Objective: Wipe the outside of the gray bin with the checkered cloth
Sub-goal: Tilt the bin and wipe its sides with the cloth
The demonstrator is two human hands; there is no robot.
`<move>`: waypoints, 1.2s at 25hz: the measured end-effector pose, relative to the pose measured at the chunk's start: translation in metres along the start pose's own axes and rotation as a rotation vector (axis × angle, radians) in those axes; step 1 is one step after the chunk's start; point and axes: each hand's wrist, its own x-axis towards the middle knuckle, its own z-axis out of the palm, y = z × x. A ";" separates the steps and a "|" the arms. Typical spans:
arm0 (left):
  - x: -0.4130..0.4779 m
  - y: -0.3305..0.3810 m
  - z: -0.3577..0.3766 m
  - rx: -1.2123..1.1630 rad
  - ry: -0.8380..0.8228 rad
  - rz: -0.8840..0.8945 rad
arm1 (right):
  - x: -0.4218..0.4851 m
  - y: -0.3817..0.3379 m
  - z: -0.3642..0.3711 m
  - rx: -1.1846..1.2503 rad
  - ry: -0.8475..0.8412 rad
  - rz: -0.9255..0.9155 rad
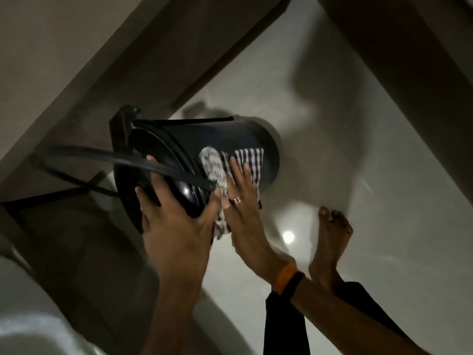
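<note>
The dark gray bin (pixel 204 139) is lifted off the floor and tipped on its side, its open rim toward me and its base pointing away to the right. My left hand (pixel 176 221) grips the bin's rim from below, thumb over the edge. A thin black handle (pixel 133 158) arcs across the opening. My right hand (pixel 243 196), with a ring on one finger, presses flat on the checkered cloth (pixel 249 160) against the bin's outer wall. Part of the cloth bunches between my two hands. A round pale label (pixel 210 160) shows on the bin beside the cloth.
Pale glossy floor tiles (pixel 358 201) lie below. My bare foot (pixel 332 231) stands on them at the right. A dark beam or counter edge (pixel 179 47) runs diagonally above the bin. A pale rounded object (pixel 30 316) fills the lower left corner.
</note>
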 end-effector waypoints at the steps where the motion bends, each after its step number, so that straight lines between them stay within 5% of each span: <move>1: 0.010 0.007 -0.004 0.062 -0.010 0.013 | 0.000 0.003 -0.001 0.026 0.034 -0.008; 7: 0.005 0.007 -0.019 0.277 -0.253 0.197 | 0.110 0.084 -0.046 0.245 0.215 0.454; 14: 0.033 0.040 -0.015 0.342 -0.227 0.210 | 0.023 0.002 -0.012 0.458 0.213 0.016; 19: 0.027 0.069 -0.011 0.273 -0.165 0.118 | 0.106 0.107 -0.036 0.593 0.260 0.552; 25: 0.034 0.061 -0.008 0.271 -0.118 0.103 | 0.055 -0.011 -0.034 0.736 0.209 0.318; 30: -0.001 0.051 0.021 0.440 -0.140 0.269 | 0.057 0.032 -0.044 0.762 0.268 0.329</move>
